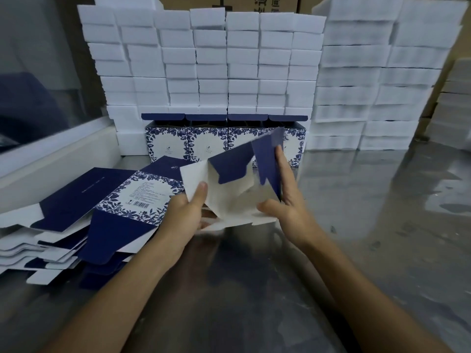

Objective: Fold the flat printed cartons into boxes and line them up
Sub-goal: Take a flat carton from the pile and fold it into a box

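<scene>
I see both hands raised over the metal table [356, 200], working one carton [229, 189] that is half opened, its white inside facing me and its dark blue flaps sticking up; the left hand [183, 215] grasps the carton's left wall, thumb pressed on the white inner face and the other fingers hidden behind it; the right hand [285, 200] holds the right side, its thumb curled under the lower white edge and its straight fingers laid flat against a tall blue flap [267, 161] that stands nearly upright. The carton is in the air just above the table, in front of the finished row.

That row of folded boxes [224, 138] stands at the back of the table, four of them side by side and touching, blue-and-white flower print facing me, blue lids open and tilted back (whether there is anything inside I cannot tell); they lean against a wall of stacked white foam blocks [204, 59], with more such blocks piled to the right [369, 85].

On the left of the table lies a loose pile of flat cartons [76, 220], fanned and overlapping; the top one shows a label panel with a barcode, and the left forearm crosses its near corner.
</scene>
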